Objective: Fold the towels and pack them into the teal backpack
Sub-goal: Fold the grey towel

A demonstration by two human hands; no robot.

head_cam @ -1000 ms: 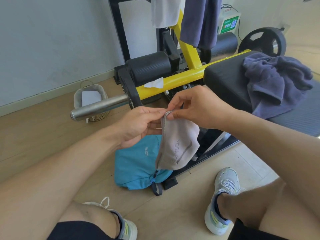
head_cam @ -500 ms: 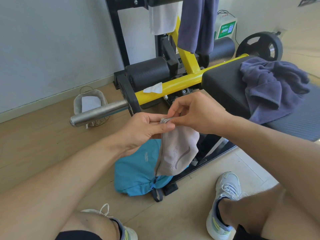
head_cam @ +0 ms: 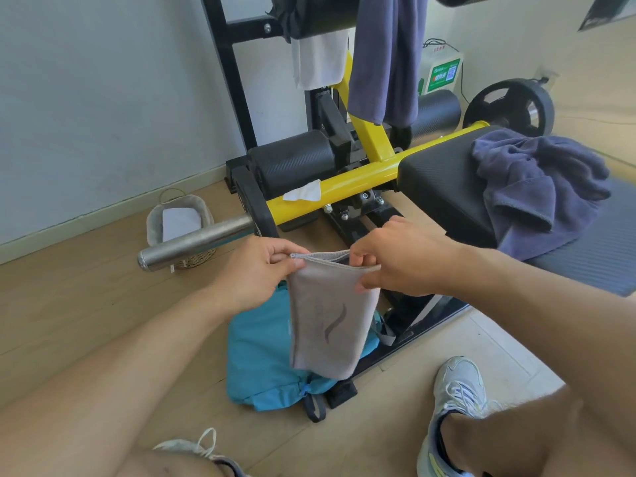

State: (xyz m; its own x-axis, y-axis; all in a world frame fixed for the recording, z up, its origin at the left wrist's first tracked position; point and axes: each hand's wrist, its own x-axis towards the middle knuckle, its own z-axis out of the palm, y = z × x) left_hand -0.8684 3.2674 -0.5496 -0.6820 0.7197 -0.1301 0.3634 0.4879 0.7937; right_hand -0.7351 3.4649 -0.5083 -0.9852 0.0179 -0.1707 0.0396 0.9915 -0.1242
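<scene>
A small grey towel (head_cam: pixel 327 321) with a darker wavy logo hangs folded in front of me. My left hand (head_cam: pixel 261 266) pinches its top left corner, and my right hand (head_cam: pixel 395 259) pinches the top right edge, so the top edge is stretched between them. Below it on the wooden floor lies the teal backpack (head_cam: pixel 261 359), partly covered by the towel. A crumpled dark blue towel (head_cam: pixel 530 187) lies on the black bench pad (head_cam: pixel 437 187). Another dark blue towel (head_cam: pixel 385 56) and a white towel (head_cam: pixel 320 60) hang from the rack above.
A yellow and black weight bench frame (head_cam: pixel 344 187) stands ahead, with a steel bar (head_cam: pixel 192 242) sticking out to the left. A small basket (head_cam: pixel 179 218) sits by the wall. A weight plate (head_cam: pixel 512 108) stands at back right. My shoes (head_cam: pixel 454 407) rest on the floor.
My hands have moved apart, spreading the grey towel's top edge wide where it had been bunched between them. The view has tilted up a little.
</scene>
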